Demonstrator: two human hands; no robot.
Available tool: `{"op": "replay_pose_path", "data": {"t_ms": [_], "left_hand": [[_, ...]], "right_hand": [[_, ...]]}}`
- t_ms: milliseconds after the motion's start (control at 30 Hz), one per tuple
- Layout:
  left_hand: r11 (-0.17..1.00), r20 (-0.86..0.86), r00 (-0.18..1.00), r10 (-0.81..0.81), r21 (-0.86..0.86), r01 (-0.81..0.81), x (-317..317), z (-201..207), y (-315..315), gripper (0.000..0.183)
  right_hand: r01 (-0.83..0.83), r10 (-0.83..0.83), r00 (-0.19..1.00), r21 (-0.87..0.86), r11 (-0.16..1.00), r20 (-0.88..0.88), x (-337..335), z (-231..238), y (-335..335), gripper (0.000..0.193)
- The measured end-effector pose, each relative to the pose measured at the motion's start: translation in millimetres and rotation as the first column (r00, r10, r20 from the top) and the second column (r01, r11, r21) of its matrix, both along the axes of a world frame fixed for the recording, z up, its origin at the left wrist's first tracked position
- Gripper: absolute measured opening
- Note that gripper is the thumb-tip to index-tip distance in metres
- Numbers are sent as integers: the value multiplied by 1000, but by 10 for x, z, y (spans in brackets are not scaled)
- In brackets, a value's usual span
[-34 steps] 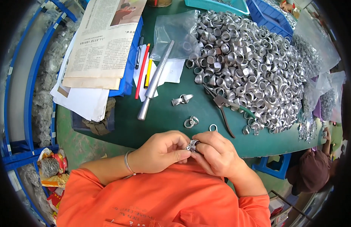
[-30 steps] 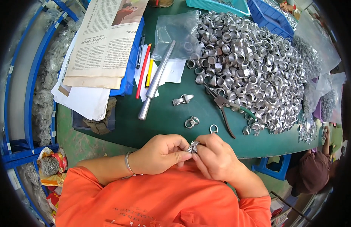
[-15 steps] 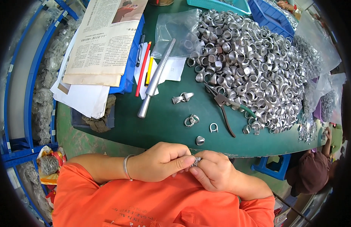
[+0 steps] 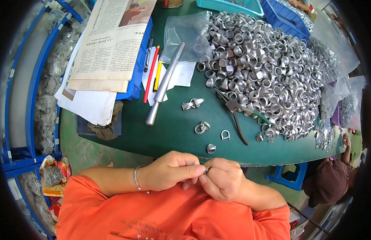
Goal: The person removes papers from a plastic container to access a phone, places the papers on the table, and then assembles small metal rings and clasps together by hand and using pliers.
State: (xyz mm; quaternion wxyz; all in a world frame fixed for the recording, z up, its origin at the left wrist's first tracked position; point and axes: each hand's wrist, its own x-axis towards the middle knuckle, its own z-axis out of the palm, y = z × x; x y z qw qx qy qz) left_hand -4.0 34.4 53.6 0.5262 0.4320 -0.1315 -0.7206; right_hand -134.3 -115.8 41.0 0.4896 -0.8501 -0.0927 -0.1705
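Observation:
Close to my body, just off the table's near edge, both hands meet fingertip to fingertip. Between them is a small silver metal ring (image 4: 207, 170), mostly hidden by the fingers. My left hand (image 4: 172, 172) pinches it with thumb and forefinger. Curled round its other side is my right hand (image 4: 225, 180). On the green table ahead lie a single ring (image 4: 211, 149), a pair of rings (image 4: 202, 127), a U-shaped metal piece (image 4: 225, 135) and another small group of rings (image 4: 193, 104). Pliers (image 4: 235, 107) rest against a big heap of silver rings (image 4: 261, 76).
A tapered metal ring mandrel (image 4: 165, 84) lies left of centre, beside a red pencil (image 4: 152, 74) and a yellow marker (image 4: 158, 76). Newspapers (image 4: 105, 52) cover a blue tray at the left. Clear bags (image 4: 185, 36) and a blue crate (image 4: 285, 20) stand at the back. Another person (image 4: 331, 180) sits right.
My right hand has turned slightly, its fingers covering more of the ring. Both hands stay together in nearly the same place. The things on the table have not moved.

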Motion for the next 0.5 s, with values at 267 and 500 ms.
{"op": "replay_pose_path", "data": {"t_ms": [267,500], "left_hand": [[925,222,905,362,-207,-319,16,-279,-15,24],[887,513,728,454,-336,-317,9,-471,9,31]], "right_hand": [[148,-166,981,-164,975,-104,66,-74,-53,40],[286,-290,957,-120,951,-21,129,-215,-55,30]]}}
